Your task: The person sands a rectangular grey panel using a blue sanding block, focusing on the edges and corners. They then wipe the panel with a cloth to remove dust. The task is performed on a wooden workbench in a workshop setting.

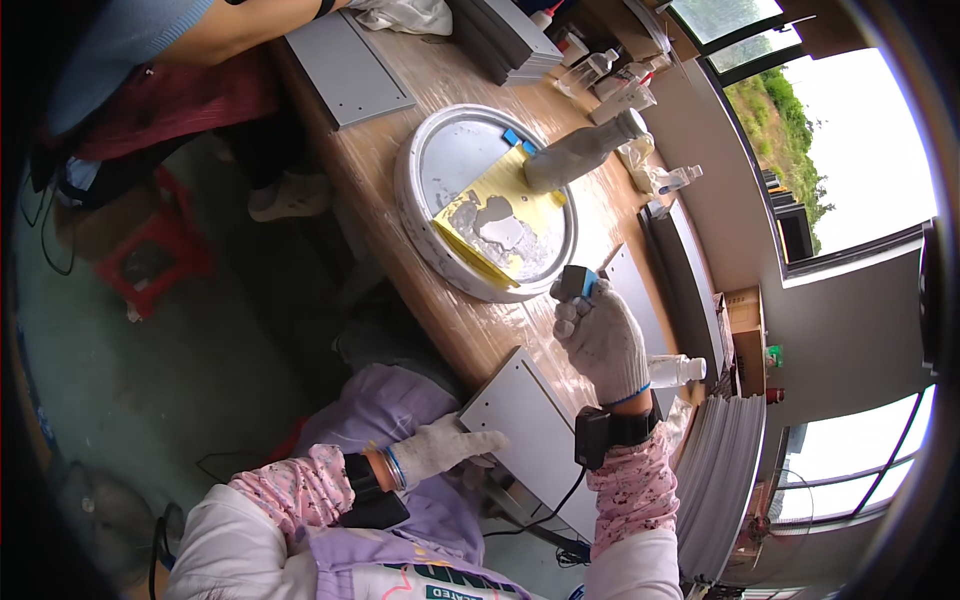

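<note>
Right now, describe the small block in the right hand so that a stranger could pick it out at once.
On the brown table, find the big round disc. Beside its lower-right edge in the picture, the gloved right hand holds a small block. It is dark grey with a blue side, unlike the blue pieces on the disc.

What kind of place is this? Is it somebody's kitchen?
Probably not a kitchen: it looks like a workshop or small factory. There's a long brown worktable, stacked grey panels, and a gloved right hand holding a small block.
</note>
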### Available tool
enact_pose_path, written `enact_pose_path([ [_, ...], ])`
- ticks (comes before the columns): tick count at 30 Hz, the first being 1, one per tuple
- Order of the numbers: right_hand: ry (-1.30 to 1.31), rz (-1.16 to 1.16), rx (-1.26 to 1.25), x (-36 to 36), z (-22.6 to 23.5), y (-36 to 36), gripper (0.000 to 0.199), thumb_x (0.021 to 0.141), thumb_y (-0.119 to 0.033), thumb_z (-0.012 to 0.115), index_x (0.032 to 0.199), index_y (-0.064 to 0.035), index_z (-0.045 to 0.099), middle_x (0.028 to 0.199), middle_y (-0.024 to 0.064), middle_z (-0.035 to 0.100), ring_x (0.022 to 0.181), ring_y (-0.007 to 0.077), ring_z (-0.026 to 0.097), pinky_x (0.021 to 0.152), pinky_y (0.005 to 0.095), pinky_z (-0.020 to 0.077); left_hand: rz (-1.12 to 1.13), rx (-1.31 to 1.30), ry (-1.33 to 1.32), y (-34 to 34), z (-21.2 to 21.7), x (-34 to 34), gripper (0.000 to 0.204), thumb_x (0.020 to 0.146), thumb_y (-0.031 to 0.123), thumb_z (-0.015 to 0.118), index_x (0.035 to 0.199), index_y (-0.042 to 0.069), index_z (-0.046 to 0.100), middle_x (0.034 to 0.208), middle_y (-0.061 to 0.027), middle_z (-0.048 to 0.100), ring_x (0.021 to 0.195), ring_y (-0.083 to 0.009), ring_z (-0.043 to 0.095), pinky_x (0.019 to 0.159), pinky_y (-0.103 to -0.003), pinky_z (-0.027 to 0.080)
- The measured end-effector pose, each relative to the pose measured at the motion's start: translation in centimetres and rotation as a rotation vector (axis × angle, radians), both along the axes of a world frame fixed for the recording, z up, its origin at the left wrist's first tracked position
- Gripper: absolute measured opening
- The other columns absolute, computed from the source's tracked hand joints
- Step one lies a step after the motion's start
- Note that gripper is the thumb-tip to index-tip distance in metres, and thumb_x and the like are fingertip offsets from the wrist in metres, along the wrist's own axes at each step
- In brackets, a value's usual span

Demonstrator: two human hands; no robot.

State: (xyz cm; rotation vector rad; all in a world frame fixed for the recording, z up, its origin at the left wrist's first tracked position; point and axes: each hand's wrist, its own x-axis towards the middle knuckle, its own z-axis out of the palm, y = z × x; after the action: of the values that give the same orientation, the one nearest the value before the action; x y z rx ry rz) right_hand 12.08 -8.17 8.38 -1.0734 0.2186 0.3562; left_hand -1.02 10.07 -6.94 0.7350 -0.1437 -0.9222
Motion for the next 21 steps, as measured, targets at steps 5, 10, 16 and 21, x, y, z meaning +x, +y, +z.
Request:
enact_pose_path([
  [5,0.041,0.057,0.149,-3.7,1.5,1.2,0.044,0.101,-0.031,0.057,0.128,0.0032,0.056,0.103,0.0128,0.066,0.083,0.0193,0.060,0.072,0.0319,0.0506,-0.001,-0.047,0.011,0.0,0.0,0.0,0.040,0.097,0.025,0.070,0.128,0.002,0.062,0.112,-0.0092,0.070,0.100,-0.0159,0.067,0.086,-0.031,0.056],
  [10,-0.010,0.021,-0.054,-5.3,1.8,1.2,0.049,0.100,-0.031,0.061,0.132,0.0042,0.054,0.103,0.0107,0.065,0.082,0.0166,0.060,0.071,0.0305,0.0504,0.014,-0.028,-0.020,-0.2,-0.3,-0.1,0.038,0.096,0.023,0.071,0.127,0.002,0.062,0.110,-0.0085,0.069,0.099,-0.0155,0.067,0.084,-0.030,0.057],
  [16,-0.307,0.315,-1.171,-7.6,2.3,3.7,0.044,0.094,-0.010,0.063,0.136,0.0015,0.056,0.110,0.0119,0.069,0.092,0.0176,0.067,0.084,0.0314,0.0553,0.059,0.007,-0.100,-0.1,-1.2,-1.1,0.042,0.097,0.032,0.068,0.123,-0.001,0.060,0.101,-0.0077,0.069,0.090,-0.0143,0.068,0.078,-0.028,0.057],
  [21,-0.821,0.682,-1.423,-8.0,1.0,4.9,0.051,0.084,-0.006,0.068,0.133,-0.0036,0.059,0.110,0.0168,0.066,0.097,0.0335,0.067,0.087,0.0388,0.0539,0.000,0.051,-0.155,-0.5,-2.0,-1.0,0.046,0.096,0.037,0.067,0.121,-0.001,0.059,0.098,-0.0098,0.069,0.084,-0.0143,0.068,0.068,-0.030,0.057],
])
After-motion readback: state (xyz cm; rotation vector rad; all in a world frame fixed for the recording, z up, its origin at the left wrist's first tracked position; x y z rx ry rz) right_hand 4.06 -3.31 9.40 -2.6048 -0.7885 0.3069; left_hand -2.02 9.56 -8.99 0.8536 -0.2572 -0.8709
